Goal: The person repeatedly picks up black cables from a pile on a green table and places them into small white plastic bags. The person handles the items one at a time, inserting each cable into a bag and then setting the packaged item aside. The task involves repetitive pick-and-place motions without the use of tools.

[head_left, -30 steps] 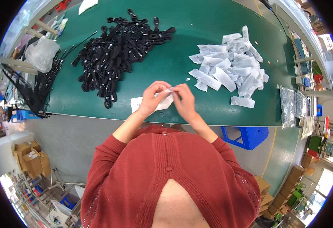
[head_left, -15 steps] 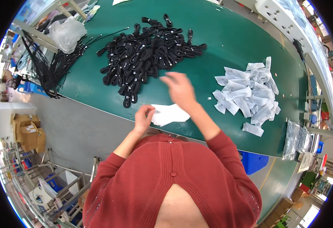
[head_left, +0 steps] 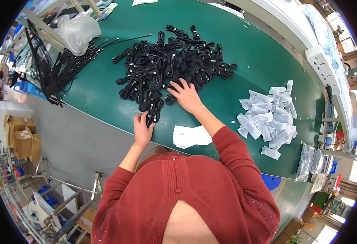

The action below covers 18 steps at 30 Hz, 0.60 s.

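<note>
A heap of black coiled cable bundles (head_left: 170, 67) with light ties and metallic ends lies ahead of me on the green table. My left hand (head_left: 143, 131) is at the heap's near edge, its thumb and fingers apart around the end of a cable bundle (head_left: 149, 118); a firm grip does not show. My right hand (head_left: 188, 97) reaches to the near right side, fingers spread over the bundles. Between my forearms, a stack of white paper slips (head_left: 192, 136) lies by the table's front edge with a small dark print on top, and neither hand touches it.
Several whitish translucent pouches (head_left: 268, 116) form a pile on the right. Long loose black cables (head_left: 58, 73) hang over the left edge beside a clear plastic bag (head_left: 78, 34). A white power strip (head_left: 323, 67) runs along the far right. Cardboard boxes (head_left: 23, 140) stand on the left floor.
My left hand has left the paper slips and moved forward-left to the cable bundles. The right hand has come down onto the heap. The whole view has shifted slightly.
</note>
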{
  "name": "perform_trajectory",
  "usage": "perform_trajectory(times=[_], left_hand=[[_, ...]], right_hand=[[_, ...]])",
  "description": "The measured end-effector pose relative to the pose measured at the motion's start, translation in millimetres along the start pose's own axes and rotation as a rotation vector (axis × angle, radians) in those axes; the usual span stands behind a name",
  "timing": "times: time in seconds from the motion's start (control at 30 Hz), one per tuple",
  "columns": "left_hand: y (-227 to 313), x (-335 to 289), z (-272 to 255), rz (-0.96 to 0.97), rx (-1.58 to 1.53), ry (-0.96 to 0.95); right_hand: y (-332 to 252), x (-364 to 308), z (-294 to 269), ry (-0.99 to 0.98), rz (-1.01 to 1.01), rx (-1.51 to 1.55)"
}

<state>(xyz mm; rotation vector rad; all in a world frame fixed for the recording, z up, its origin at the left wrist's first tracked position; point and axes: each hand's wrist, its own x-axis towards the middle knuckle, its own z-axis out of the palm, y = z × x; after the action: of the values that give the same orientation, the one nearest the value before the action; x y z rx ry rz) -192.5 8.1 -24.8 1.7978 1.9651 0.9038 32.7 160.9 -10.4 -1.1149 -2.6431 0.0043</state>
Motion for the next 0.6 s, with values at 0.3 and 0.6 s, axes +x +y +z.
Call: perform_trajectory(times=[0.3, 0.6], left_hand=[[19, 61, 55, 0.302, -0.118, -0.230], [99, 16, 59, 0.479, -0.416, -0.437]], right_hand=[[12, -65, -37, 0.053, 0.402, 0.045], [2, -202, -56, 0.240, 1.198, 0.662]])
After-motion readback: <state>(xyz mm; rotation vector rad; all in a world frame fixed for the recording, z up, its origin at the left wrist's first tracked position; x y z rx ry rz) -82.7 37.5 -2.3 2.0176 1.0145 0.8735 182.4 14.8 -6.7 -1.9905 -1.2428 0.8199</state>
